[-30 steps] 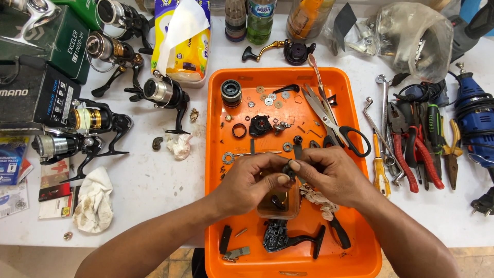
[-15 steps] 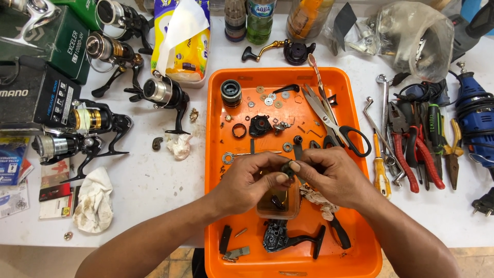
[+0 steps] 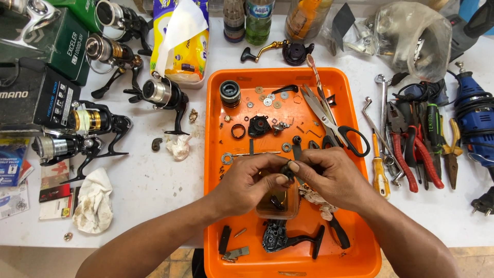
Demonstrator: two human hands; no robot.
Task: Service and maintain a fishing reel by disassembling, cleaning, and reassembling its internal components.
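Two hands meet over the middle of a big orange tray [image 3: 216,154] on a white table [image 3: 149,190]; the left hand [image 3: 247,183] and the right hand [image 3: 329,175] both pinch one small dark part [image 3: 286,170] between thumbs and fingertips, and the fingers are pressed together on it; it is too small to tell what kind of part it is; right under the hands a little clear tub [image 3: 278,203] with dark liquid sits in the tray; near the person a black reel body with a handle [image 3: 288,238] lies in the tray; far in the tray there is a round spool [image 3: 229,92], a black ring [image 3: 238,131], some little washers [image 3: 267,100], and scissors with black handles [image 3: 334,126] lying on the right side; a dirty rag [image 3: 315,198] peeks out from under the right hand; left of the tray, on the table, stand several fishing reels [image 3: 159,95] and a crumpled white cloth [image 3: 95,198]; right of the tray lie pliers with red handles [image 3: 411,149], a yellow screwdriver [image 3: 380,175] and a blue power tool [image 3: 473,110]; far on the table there is a yellow pack of tissues [image 3: 182,38].
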